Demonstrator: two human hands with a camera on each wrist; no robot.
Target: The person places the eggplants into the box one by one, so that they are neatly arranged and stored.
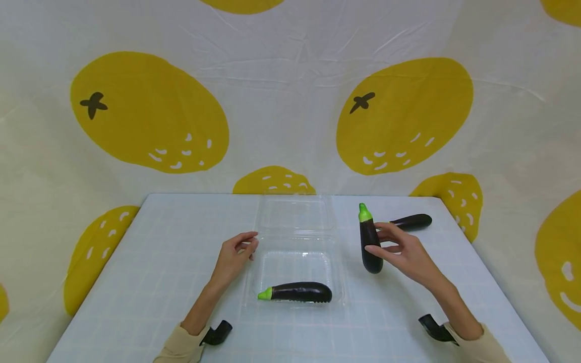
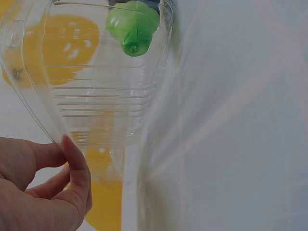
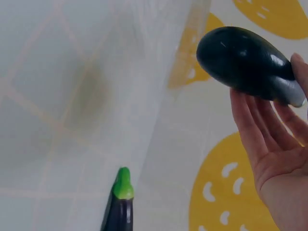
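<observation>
My right hand (image 1: 408, 254) holds a dark eggplant (image 1: 370, 244) with a green stem between thumb and fingers, above the table to the right of a clear plastic clamshell container (image 1: 295, 264). In the right wrist view the held eggplant (image 3: 250, 65) shows its rounded end. Inside the container's near part lies another eggplant (image 1: 301, 292), stem to the left. At the container's left rim is my left hand (image 1: 233, 258); the left wrist view shows its thumb and index finger pinching the edge. The container's lid (image 1: 295, 214) lies folded back, away from me.
A third eggplant (image 1: 414, 222) lies on the table at the far right, partly hidden behind my right hand. The table (image 1: 150, 282) has a pale checked cover. Behind it hangs a white cloth (image 1: 281, 101) printed with large yellow fruit.
</observation>
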